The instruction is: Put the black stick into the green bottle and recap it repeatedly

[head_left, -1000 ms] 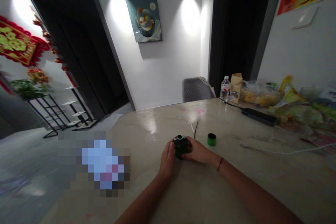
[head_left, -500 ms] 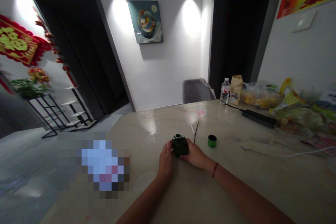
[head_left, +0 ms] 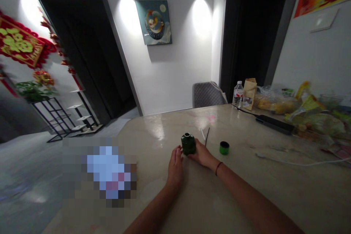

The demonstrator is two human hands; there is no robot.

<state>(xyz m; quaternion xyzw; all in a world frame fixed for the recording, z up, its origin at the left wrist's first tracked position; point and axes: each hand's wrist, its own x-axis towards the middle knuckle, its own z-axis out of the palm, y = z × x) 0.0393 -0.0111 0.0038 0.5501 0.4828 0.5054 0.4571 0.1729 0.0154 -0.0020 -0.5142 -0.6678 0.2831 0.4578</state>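
A small dark green bottle [head_left: 188, 144] with an uncovered, pale-rimmed mouth stands upright in the middle of the table. My right hand [head_left: 202, 154] is wrapped round its right side. At its lower left is my left hand [head_left: 175, 166], fingers stretched out with the tips at the bottle's edge; whether they touch the glass I cannot tell. Right of the bottle sits a green cap [head_left: 224, 148], its dark hollow side up. Just behind my right hand lie a thin dark stick [head_left: 207, 136] and a short white stick [head_left: 202, 134].
On the pale table [head_left: 153, 153], a white cable [head_left: 290, 162] and a black power strip [head_left: 274, 124] lie to the right. Behind them are a water bottle [head_left: 238, 94], a paper bag [head_left: 249, 93] and plastic food bags [head_left: 276, 102]. A grey chair [head_left: 208, 94] stands beyond.
My right hand has tipped the bottle more upright and moved it slightly away from me. My left hand's fingers have slid lower beside it. The view has shifted slightly.
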